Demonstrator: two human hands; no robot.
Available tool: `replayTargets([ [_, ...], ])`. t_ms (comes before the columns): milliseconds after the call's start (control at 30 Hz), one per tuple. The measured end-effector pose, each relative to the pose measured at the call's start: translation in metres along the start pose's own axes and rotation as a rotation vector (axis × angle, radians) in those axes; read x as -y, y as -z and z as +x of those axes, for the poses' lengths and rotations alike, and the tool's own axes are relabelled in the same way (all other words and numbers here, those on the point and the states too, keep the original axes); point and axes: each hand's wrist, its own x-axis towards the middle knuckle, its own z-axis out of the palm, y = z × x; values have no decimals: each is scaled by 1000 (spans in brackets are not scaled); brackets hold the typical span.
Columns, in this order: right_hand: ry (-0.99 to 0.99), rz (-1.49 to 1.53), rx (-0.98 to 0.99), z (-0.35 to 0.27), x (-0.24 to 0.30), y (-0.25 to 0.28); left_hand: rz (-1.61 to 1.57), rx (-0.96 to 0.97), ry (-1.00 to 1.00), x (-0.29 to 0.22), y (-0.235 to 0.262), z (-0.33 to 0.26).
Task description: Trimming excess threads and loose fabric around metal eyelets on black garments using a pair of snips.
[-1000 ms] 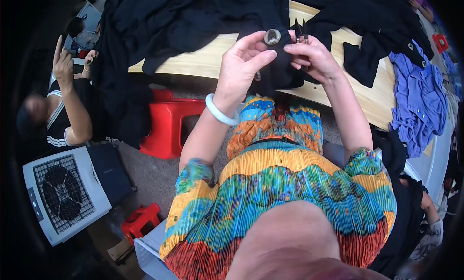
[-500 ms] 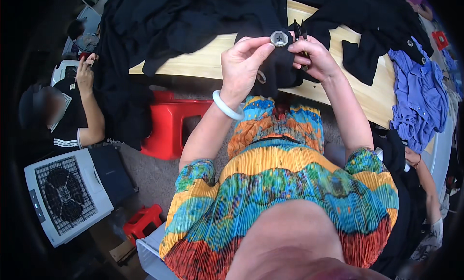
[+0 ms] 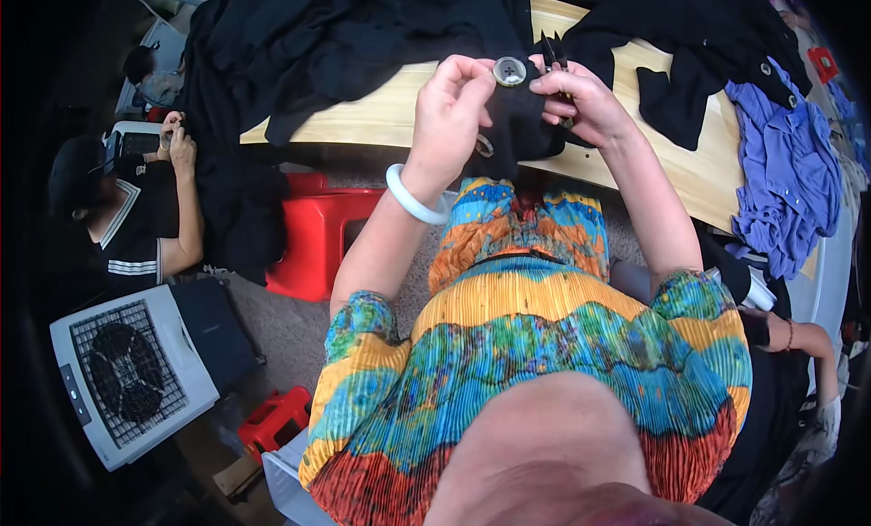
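Pinching left hand [image 3: 451, 117]: in the head view, a large round button [image 3: 510, 71] is being gripped at its left edge, thumb and forefinger closed on it.
Right hand [image 3: 581, 104]: dark-bladed snips [image 3: 553, 49] are being held within the curled fingers, blades pointing away from the wearer, while black cloth [image 3: 523, 127] is being pinched just beside the button.
Both hands: they are being held near each other but apart, the button between them.
Button: its face is being turned up toward the camera, against the black cloth; a second button [image 3: 484, 146] is being seen below the left hand.
Wrist: a pale bangle [image 3: 416, 196] is being worn on the left.
Wooden table [image 3: 363, 117]: it is being covered largely by black garments [image 3: 290, 45], with a violet-blue garment [image 3: 785, 172] being heaped toward the right.
Across the floor: a co-worker [image 3: 136, 217] in black is being seen at left, near a red stool [image 3: 304, 245] and a pale fan unit [image 3: 195, 385]; what is being handled there cannot be told.
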Motion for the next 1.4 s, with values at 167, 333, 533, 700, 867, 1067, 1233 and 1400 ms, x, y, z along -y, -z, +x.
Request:
replayTargets([
  [167, 268, -576, -356, -12, 10, -16, -452, 74, 175, 0, 7, 6],
  [333, 542, -796, -401, -46, 14, -34, -419, 84, 160, -7, 1, 11],
  [533, 151, -455, -144, -56, 9, -45, -425, 159, 109, -8, -11, 15],
  [700, 85, -280, -108, -47, 3, -37, -443, 217, 88, -2, -12, 14],
  [867, 68, -255, -111, -45, 5, -35, -439, 240, 65, 2, -15, 14],
  [1067, 60, -240, -123, -38, 2, -32, -389, 218, 11, 10, -15, 11],
  [1233, 120, -305, -89, -35, -6, -36, -468, 245, 38, 20, 8, 18],
  [1400, 436, -475, -141, -34, -2, -26, -750, 249, 271, 12, 49, 29],
])
